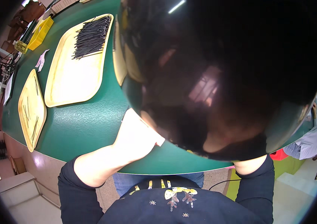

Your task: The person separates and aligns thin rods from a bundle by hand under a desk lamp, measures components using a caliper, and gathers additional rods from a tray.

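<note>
A large, glossy dark dome (218, 74) fills the upper middle and right of the head view, hiding most of the work area. My left hand (136, 134) reaches in over the green table (80, 127), at the dome's lower left edge. Its back and part of a thumb show, but the other fingers are covered or overexposed, so what it holds is unclear. A small dark tip (125, 114) peeks out beside it. Of my right arm only the wrist (251, 166) shows below the dome; the hand itself is hidden.
A cream tray (63, 74) with a bundle of thin black rods (92, 37) lies at far left. Beside it, a smaller tray (25, 108) holds a few thin rods. Beyond are a pink scrap (42, 59) and a yellow bin (41, 33). A person's sleeve (311, 142) is at far right.
</note>
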